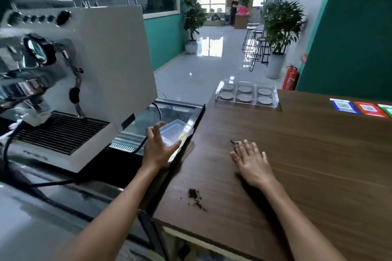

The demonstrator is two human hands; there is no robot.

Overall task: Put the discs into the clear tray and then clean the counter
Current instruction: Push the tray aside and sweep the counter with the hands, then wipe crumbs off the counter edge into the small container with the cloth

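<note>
I observe a dark wood-grain desk (307, 154); the clear tray (247, 95) sits at its far edge, six discs (244, 97) in its compartments; a patch of dark grounds (196, 196) lies near the front edge. My right hand (252, 162) rests flat, fingers straight, over a small dark clump (235, 146). My left hand (158, 149) is spread, fingers apart, at a small clear box (177, 131) beside the espresso machine (70, 82). Beyond: glossy grey floor (201, 70), teal walls, potted plants (280, 25), bar stools (257, 48), a red extinguisher (291, 78).
</note>
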